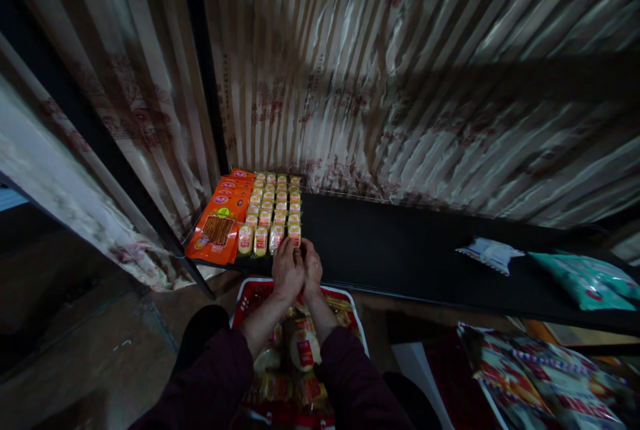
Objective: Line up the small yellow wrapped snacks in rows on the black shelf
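Rows of small yellow wrapped cakes with red-and-white labels fill the left end of a black shelf. At the front right corner of these rows is one wrapped cake, its lower part covered by my fingers. My left hand is closed at its near edge, fingertips against the wrapper. Close beside it, my right hand curls its fingers at the cake's right side. Below my forearms, a red basket with a white rim holds more wrapped cakes, among them a larger round pack.
Orange snack bags overlap left of the cakes, by a dark shelf post. On the shelf, a white-blue packet and teal bags lie right. Colourful bags are lower right. A pleated curtain hangs behind.
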`<state>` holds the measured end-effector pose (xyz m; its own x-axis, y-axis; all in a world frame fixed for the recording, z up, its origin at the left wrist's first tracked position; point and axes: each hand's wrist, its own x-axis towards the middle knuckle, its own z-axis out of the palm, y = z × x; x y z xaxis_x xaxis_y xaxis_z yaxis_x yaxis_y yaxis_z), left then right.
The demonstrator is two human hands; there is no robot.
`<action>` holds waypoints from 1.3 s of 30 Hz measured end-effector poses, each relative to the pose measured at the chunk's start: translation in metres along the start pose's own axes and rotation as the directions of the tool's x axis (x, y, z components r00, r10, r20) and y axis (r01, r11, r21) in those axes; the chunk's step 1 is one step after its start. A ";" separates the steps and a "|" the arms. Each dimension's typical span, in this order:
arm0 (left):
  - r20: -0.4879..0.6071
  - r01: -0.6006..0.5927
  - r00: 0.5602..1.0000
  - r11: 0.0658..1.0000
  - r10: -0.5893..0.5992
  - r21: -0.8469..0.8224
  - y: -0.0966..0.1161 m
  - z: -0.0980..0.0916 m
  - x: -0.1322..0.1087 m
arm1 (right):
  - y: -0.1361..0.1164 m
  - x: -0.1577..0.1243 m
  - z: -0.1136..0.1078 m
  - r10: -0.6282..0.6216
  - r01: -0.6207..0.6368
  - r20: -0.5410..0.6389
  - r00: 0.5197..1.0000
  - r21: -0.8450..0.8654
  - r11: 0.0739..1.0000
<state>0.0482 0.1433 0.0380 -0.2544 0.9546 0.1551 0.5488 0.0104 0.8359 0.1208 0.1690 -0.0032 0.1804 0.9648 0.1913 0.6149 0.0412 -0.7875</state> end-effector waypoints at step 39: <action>-0.026 -0.056 0.998 0.998 0.056 0.006 -0.014 -0.003 -0.039 | 0.015 -0.032 -0.003 -0.044 0.053 -0.134 0.990 0.066 0.996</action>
<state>0.0480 0.1048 0.0218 -0.2439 0.9455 0.2157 0.5669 -0.0415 0.8227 0.1267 0.1379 -0.0190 0.2547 0.9186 0.3022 0.5714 0.1092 -0.8133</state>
